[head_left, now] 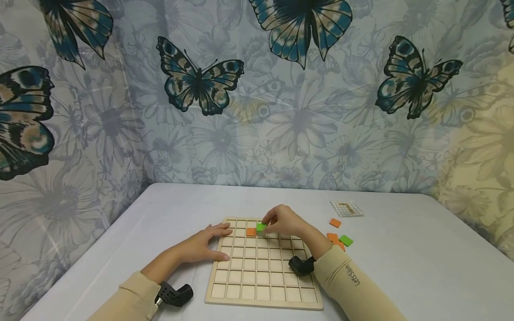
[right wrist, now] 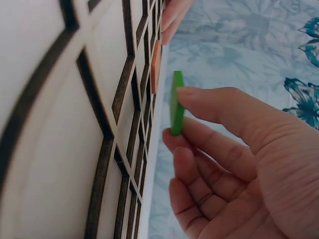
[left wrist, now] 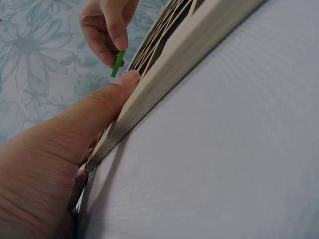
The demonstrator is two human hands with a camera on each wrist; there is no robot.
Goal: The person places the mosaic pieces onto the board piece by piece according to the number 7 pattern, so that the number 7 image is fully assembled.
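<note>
A green square tile is pinched between the thumb and fingers of my right hand, just above the far part of a wooden grid board. In the right wrist view the green tile stands on edge in the pinch, apart from the board. One orange tile sits in a cell of the board, left of the green one. My left hand rests on the board's left edge with its fingers spread; the left wrist view shows its thumb lying along the rim.
Right of the board lie several loose tiles, among them an orange tile and a green tile. A small card with a printed grid lies farther back on the white table. A butterfly-patterned curtain hangs behind.
</note>
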